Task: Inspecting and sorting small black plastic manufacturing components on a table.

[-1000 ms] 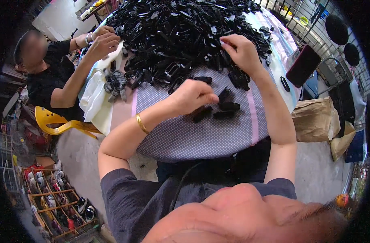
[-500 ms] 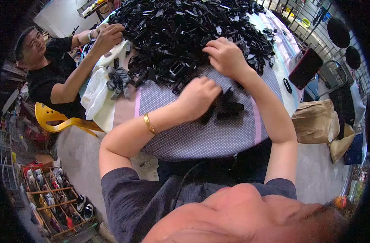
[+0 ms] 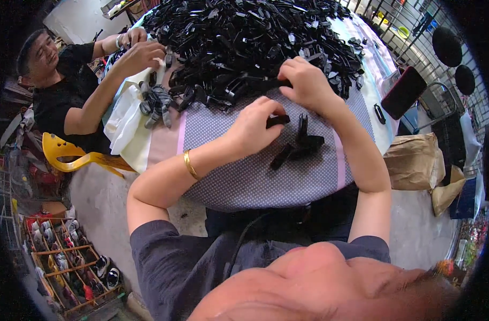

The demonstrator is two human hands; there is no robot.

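A great heap of small black plastic pieces, clip-like in shape, covers the far part of the table. Between the thumb and fingers of my left hand is one black plastic piece, held just above the cloth. At the heap's near edge, my right hand pinches another dark plastic piece, mostly hidden by the fingers. A small cluster of black pieces lies on the dotted cloth below my hands, one of them standing upright.
The round table's patterned tablecloth reaches toward me. At left, a co-worker's hands are near grey pieces and a white cloth. A phone stands at the right edge, beside a lone black piece. A paper bag stands beyond.
My left hand has tilted open to view, showing the piece in it. My right hand has drawn slightly toward me and right. The co-worker's hands have shifted a little.
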